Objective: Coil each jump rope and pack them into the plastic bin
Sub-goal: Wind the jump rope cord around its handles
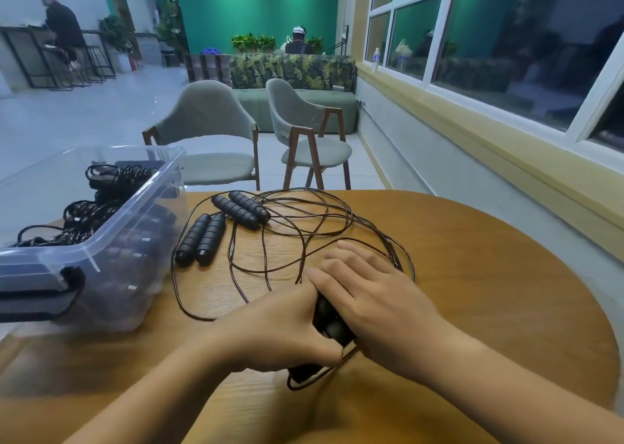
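A clear plastic bin (135, 207) stands at the table's left with several coiled black jump ropes (91, 210) inside. Two pairs of black foam handles (201, 239) (244, 209) lie on the table beside it, their thin cords (304, 227) loose and tangled across the middle. My left hand (280, 328) grips a third pair of black handles (329, 322) near the front edge. My right hand (368, 295) lies over the same handles with fingers stretched flat across the cord. A short loop of cord (304, 381) sticks out below the handles.
The round wooden table (472, 291) has bare surface to the right. Two grey chairs (216, 133) (307, 133) stand behind it, a wall with windows runs along the right, and people sit far back in the room.
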The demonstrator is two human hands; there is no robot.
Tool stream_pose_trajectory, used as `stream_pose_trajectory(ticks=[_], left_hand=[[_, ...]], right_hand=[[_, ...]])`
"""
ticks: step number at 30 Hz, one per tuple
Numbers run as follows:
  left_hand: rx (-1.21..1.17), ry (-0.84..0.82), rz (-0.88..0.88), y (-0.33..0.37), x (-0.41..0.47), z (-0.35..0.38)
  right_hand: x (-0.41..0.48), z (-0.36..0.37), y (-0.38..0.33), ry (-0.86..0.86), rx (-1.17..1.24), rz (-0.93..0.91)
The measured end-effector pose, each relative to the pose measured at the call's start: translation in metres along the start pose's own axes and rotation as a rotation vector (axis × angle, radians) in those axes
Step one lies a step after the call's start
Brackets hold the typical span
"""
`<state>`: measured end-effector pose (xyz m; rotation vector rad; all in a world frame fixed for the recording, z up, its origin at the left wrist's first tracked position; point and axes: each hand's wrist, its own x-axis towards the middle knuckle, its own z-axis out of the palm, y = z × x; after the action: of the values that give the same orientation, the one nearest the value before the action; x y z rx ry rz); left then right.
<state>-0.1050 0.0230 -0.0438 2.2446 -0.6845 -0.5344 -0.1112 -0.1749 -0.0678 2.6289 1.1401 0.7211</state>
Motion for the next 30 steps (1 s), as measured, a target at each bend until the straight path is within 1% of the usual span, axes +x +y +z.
stream_pose_trajectory(ticks=[3, 5, 8, 10, 11, 16, 20, 23, 27, 30], left_hand=[[0.045, 0.036, -0.009, 0.001, 0.001, 0.001], [0.001, 0.103, 0.002, -0.003, 0.001, 0.000], [-0.160, 0.224, 0.010, -0.009, 0.001, -0.005], [-0.333, 0.240, 0.042, -0.009, -0.001, -0.007], [-0.374, 0.240, 0.064, -0.009, -0.002, -0.007], [-0.334, 0.316, 0.178, -0.013, 0.000, -0.005], [-0.279, 0.443, 0.244, -0.020, 0.005, -0.002], [-0.220, 0.483, 0.282, -0.026, 0.009, -0.003], [-0.278, 0.492, 0.323, -0.028, 0.010, -0.006], [-0.356, 0.522, 0.359, -0.028, 0.012, -0.004]], right_hand=[[0.000, 0.003, -0.001, 0.015, 0.035, 0.037], [0.000, 0.003, 0.004, 0.033, 0.057, 0.070], [-0.001, -0.003, 0.020, 0.091, 0.087, 0.169], [-0.005, -0.008, 0.032, 0.100, 0.090, 0.251], [-0.007, -0.010, 0.036, 0.095, 0.096, 0.287], [-0.016, -0.016, 0.039, 0.020, 0.229, 0.434], [-0.021, -0.022, 0.036, -0.044, 0.333, 0.487], [-0.022, -0.028, 0.033, -0.137, 0.426, 0.519], [-0.025, -0.034, 0.025, -0.160, 0.553, 0.526], [-0.023, -0.040, 0.018, -0.199, 0.790, 0.617]])
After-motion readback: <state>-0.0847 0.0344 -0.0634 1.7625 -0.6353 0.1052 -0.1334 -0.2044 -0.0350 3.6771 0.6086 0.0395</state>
